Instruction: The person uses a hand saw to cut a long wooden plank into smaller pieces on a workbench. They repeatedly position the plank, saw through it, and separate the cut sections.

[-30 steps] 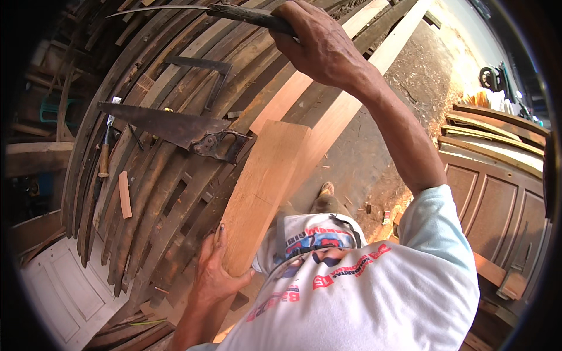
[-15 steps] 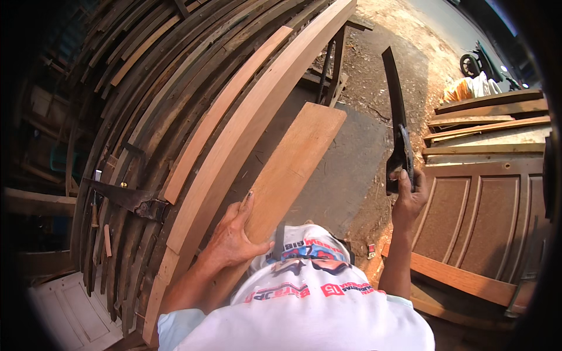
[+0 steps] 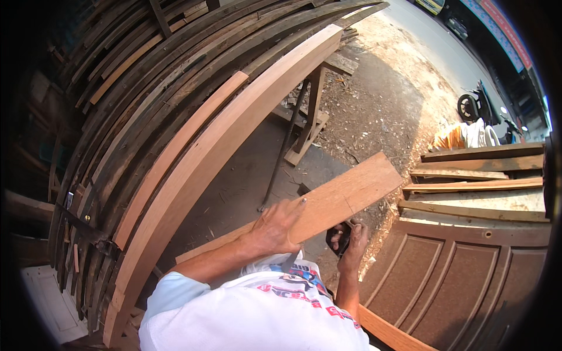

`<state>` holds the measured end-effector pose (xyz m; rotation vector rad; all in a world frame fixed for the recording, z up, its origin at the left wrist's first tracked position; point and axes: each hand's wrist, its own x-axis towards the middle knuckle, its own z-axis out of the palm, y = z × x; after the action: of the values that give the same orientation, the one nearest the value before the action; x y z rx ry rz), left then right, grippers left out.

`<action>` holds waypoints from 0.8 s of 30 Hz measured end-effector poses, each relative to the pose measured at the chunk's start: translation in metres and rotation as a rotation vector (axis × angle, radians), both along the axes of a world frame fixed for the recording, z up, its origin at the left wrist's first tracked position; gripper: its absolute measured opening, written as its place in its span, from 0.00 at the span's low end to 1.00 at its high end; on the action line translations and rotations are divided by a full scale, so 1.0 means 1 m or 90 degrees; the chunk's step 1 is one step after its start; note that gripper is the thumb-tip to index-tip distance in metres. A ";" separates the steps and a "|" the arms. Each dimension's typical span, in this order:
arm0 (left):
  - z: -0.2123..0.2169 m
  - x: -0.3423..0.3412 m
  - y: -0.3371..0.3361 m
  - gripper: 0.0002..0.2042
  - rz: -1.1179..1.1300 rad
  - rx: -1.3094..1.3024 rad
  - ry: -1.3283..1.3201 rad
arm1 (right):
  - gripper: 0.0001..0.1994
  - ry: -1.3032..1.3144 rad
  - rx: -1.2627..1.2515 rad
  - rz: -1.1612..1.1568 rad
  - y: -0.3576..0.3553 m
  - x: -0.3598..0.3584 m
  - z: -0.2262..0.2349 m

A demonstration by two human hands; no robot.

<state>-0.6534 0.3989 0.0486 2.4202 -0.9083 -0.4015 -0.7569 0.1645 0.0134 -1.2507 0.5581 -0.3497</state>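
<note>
the left hand (image 3: 274, 223) clasps the plank (image 3: 351, 184), fingers across its face, in front of the shirt (image 3: 234, 319); the right hand (image 3: 355, 244) curls its fingers round a dark tool handle (image 3: 338, 238). the plank looks stiff, moderately heavy, best gripped by both long edges mid-length.

White printed shirt (image 3: 246, 319), pale-blue sleeve (image 3: 174, 297)

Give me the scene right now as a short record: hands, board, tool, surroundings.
Left hand: spread across the board, thumb at its near edge
Right hand: gripping a dark tool by its handle
Board: light brown, angled up to the right
Tool: partly hidden by the board
Left side: long pale beam
Right side: brown panelled door
Upper right: parked motorbike
</note>
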 end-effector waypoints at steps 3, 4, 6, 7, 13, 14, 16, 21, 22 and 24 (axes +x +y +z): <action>-0.024 0.025 -0.066 0.59 -0.080 -0.035 0.015 | 0.37 0.057 0.065 0.085 -0.050 0.034 0.002; -0.024 0.031 -0.082 0.59 -0.093 -0.041 0.006 | 0.37 0.078 0.075 0.108 -0.054 0.046 0.006; -0.020 0.051 -0.112 0.59 -0.128 -0.051 -0.022 | 0.36 0.122 0.108 -0.007 -0.057 0.075 0.010; -0.014 0.063 -0.124 0.59 -0.127 -0.029 0.000 | 0.36 0.116 0.153 0.011 -0.072 0.086 0.018; 0.019 0.190 -0.108 0.54 0.059 -0.120 -0.224 | 0.35 0.073 0.203 0.023 -0.138 0.133 0.009; 0.025 0.222 -0.090 0.54 0.187 -0.056 -0.305 | 0.35 0.074 0.194 0.026 -0.149 0.141 0.009; 0.030 0.275 -0.041 0.53 0.368 0.101 -0.371 | 0.35 0.077 0.172 0.034 -0.177 0.158 0.008; 0.038 0.331 0.021 0.48 0.542 0.208 0.095 | 0.33 0.055 0.048 0.004 -0.220 0.206 0.041; 0.037 0.330 0.018 0.46 0.562 0.211 0.050 | 0.33 0.026 0.019 0.016 -0.237 0.214 0.036; 0.029 0.322 0.007 0.42 0.596 0.221 -0.038 | 0.32 -0.030 -0.037 0.038 -0.269 0.231 0.026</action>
<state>-0.3316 0.4063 0.0780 2.8424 0.3595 -0.1256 -0.5261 -0.1048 0.0392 -1.3089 0.4714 -0.3462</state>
